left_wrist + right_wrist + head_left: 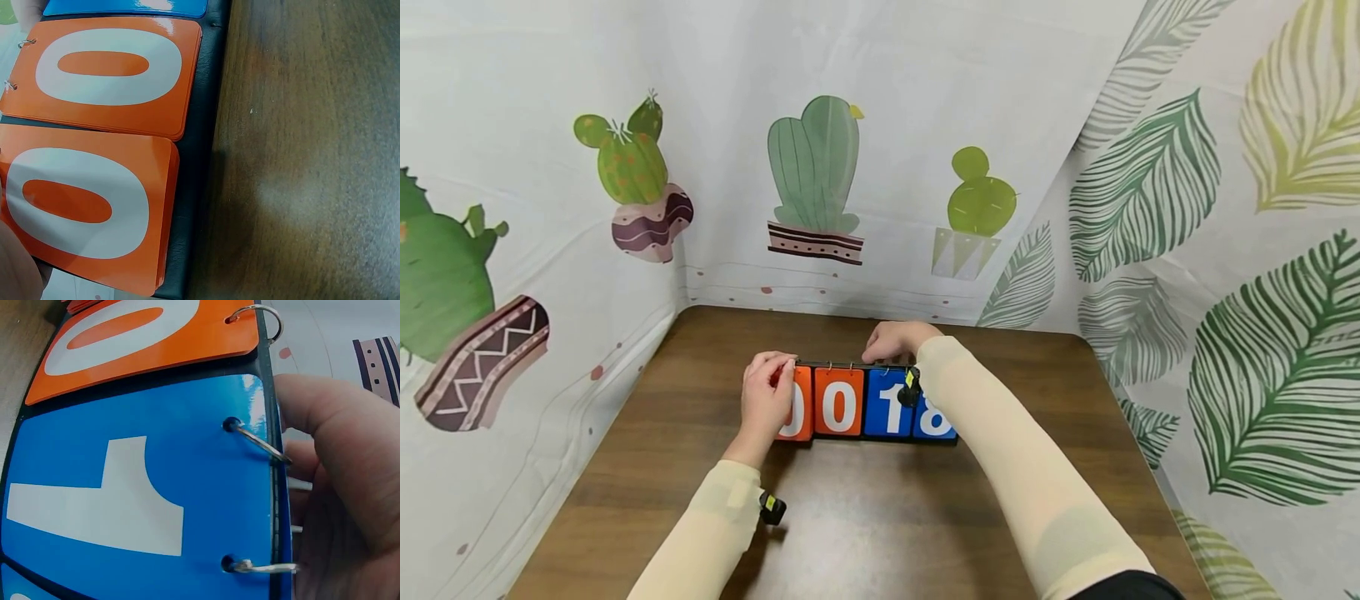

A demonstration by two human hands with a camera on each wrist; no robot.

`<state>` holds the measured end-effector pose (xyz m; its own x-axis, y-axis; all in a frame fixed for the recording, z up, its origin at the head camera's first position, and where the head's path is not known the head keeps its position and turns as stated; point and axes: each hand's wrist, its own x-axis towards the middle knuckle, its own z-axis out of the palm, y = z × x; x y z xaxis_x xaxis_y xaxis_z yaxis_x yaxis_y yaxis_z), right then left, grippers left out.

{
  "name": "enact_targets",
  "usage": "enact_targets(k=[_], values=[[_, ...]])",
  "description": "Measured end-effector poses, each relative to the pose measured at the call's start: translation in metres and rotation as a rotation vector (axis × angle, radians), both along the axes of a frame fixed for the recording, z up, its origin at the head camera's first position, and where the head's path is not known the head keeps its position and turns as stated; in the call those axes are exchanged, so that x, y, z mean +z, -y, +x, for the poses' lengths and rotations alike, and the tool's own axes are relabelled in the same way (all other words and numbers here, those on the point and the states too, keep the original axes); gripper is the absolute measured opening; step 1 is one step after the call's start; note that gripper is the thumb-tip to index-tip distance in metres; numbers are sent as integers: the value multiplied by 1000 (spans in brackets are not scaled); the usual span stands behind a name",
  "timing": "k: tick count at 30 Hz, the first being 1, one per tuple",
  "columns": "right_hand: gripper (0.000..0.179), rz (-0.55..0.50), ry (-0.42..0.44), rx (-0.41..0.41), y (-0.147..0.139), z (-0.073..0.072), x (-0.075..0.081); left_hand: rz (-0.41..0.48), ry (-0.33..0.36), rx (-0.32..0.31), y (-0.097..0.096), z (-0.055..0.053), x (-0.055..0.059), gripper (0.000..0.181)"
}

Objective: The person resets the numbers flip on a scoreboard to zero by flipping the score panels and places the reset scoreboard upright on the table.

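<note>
A tabletop flip scoreboard leans on the table, its number cards hung on metal rings. Two orange cards both read 0, and two blue cards read 1 and 8. At the upper left corner, my left hand grips the board's edge, partly covering the first orange card. My right hand is at the top edge above the blue cards. In the right wrist view its curled fingers reach behind the board beside the rings, and their tips are hidden there.
A brown wooden table carries the scoreboard. White cloth printed with cacti hangs behind and to the left; leaf-printed cloth hangs at the right. Small black wrist cameras sit on both pale sleeves.
</note>
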<state>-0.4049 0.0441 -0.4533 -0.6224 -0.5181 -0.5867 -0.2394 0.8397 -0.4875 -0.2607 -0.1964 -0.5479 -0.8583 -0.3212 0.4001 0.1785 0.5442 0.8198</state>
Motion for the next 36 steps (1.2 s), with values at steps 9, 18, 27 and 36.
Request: enact_targets(k=[9, 18, 27, 36], values=[[41, -12, -84, 105, 1, -4, -4, 0, 12, -7, 0, 0, 0, 22], [32, 28, -275, 75, -9, -9, 4, -20, -49, -1, 0, -4, -3, 19], [27, 73, -392, 32, -19, -16, 26, -13, -85, -7, 0, -4, -3, 19], [39, 135, -450, -32, -17, -10, 47, -22, -61, 1, 0, -4, -4, 20]])
